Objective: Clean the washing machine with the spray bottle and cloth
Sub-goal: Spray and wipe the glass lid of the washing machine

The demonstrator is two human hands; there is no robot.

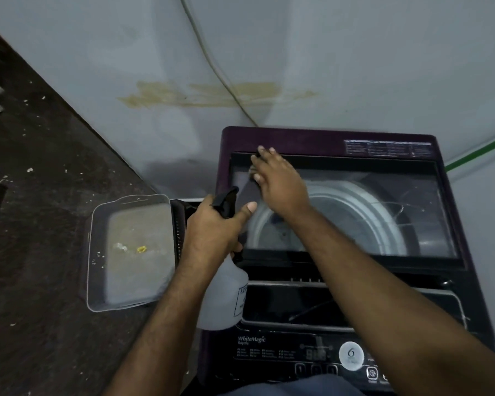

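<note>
My left hand (212, 224) grips the spray bottle (225, 284) at the washing machine (469, 252)'s left edge. My right hand (277, 178) presses a barely visible cloth (252, 173) on the lid's far-left corner. I'd judge wiping underway; most glass and the control panel (297, 355) remain.

Under the right hand (277, 178), the washing machine (469, 252) has a glossy glass lid (383, 212) in a smooth purple plastic frame. The left hand (212, 227) grips a translucent, matt plastic spray bottle (226, 298). Left of it lies a clear plastic tray (97, 252) on rough dark floor (35, 224).
</note>
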